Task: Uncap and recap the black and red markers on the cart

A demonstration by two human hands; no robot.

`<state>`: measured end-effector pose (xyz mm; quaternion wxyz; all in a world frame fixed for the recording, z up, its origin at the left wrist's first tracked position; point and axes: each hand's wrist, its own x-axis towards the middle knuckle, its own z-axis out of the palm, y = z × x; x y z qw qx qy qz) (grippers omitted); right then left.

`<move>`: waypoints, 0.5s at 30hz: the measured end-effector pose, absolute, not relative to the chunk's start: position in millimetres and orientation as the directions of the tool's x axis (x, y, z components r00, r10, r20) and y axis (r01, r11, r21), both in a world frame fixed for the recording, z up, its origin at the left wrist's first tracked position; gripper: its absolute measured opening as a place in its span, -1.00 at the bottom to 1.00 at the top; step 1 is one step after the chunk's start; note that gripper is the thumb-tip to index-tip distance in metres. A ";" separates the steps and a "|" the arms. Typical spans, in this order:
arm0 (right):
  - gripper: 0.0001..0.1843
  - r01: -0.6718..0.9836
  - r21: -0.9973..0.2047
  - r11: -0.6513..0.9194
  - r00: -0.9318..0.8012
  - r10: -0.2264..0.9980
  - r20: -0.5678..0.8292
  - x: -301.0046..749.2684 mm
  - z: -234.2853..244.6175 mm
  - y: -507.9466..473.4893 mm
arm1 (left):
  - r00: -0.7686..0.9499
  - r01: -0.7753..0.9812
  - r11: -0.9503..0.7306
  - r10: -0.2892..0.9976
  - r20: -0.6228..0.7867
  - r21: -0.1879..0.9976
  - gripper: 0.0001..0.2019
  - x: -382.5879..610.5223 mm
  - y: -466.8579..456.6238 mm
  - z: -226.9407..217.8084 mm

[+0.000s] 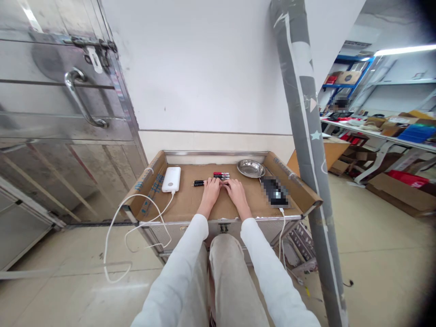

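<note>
Where two white sleeves (184, 268) reach over beige trousers (226, 263), the left hand (212, 188) and right hand (235, 187) sit close together on the brown cardboard top of the metal counter (190, 205). Both hands have bent fingers, with tips about meeting; I can't tell if they grip anything, because the hands hide it. Thin black sticks (198, 183), like pens, poke out left of the left hand, partly covered, and a thin red stick (220, 173) lies just past the fingers. Further left is a smooth white block (171, 179) with a cord. On the right, a flat dark thing (274, 192) is blurred into squares. Behind it, a round metal bowl (251, 168) shows its shiny inside. A long grey roll (306, 118) leans beside the counter. Far right, a big cardboard box (390, 193) holds something red, hard to make out.
</note>
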<state>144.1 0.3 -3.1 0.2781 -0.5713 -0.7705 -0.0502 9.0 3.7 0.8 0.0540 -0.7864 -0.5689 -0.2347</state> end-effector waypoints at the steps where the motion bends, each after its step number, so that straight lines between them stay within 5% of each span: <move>1: -0.77 0.913 -0.232 0.334 -0.189 0.853 0.487 144.3 -3.6 0.4 | 0.247 0.916 -0.354 0.869 0.428 0.190 -0.84 8.9 3.6 1.4; 10: -0.78 0.947 -0.230 0.225 -0.077 0.853 0.516 144.6 2.3 -5.7 | 0.258 0.902 -0.389 0.835 0.486 0.189 -0.64 9.7 3.7 -0.8; 15: -0.74 0.951 -0.254 0.176 -0.013 0.843 0.537 145.6 5.2 -7.7 | 0.313 0.891 -0.425 0.830 0.461 0.159 -0.70 9.9 0.0 0.7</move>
